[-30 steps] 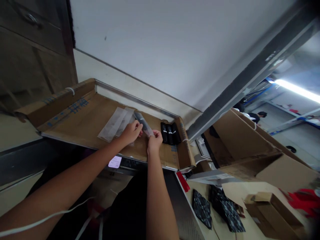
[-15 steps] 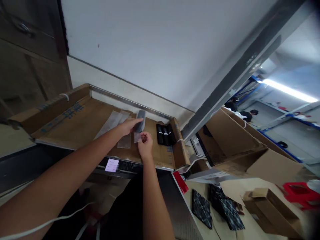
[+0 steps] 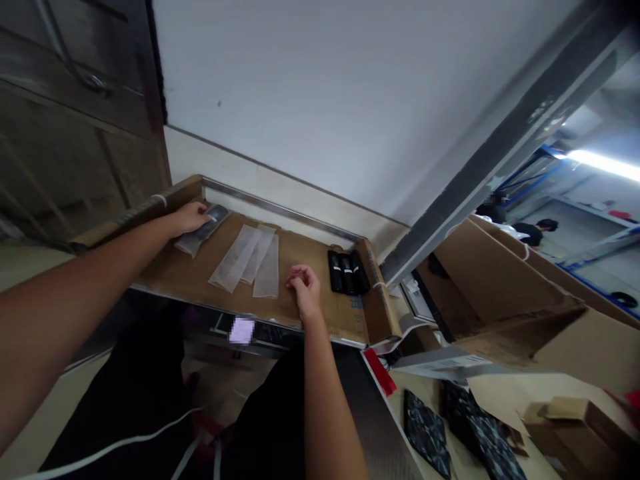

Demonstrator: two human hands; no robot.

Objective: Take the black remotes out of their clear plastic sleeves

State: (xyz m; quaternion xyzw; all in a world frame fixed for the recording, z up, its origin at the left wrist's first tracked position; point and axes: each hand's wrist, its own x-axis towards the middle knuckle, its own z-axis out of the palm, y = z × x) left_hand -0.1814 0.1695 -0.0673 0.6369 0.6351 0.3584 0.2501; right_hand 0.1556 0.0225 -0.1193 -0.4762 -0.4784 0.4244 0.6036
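At the far left of the cardboard-lined tray (image 3: 310,257), my left hand (image 3: 191,218) holds a dark item in a clear bag (image 3: 203,230), the bag's loose end pointing toward me. My right hand (image 3: 305,287) is over the right middle of the tray, its fingers curled and slightly apart with nothing between them. Several flat translucent bags (image 3: 265,267) lie fanned out between my hands. Right of my right hand, black cylindrical pieces with small white labels (image 3: 349,272) lie side by side against the tray's right end.
A large open cardboard box (image 3: 505,287) stands right of the tray, beyond a slanted grey metal post (image 3: 480,127). Black patterned packages (image 3: 426,430) and a smaller box (image 3: 575,433) are at the lower right. People (image 3: 533,232) are in the right background.
The bagged dark item has moved left with my left hand, away from the middle. My right hand has let go of the bag's end. The view has shifted, and the flat bags are now uncovered.
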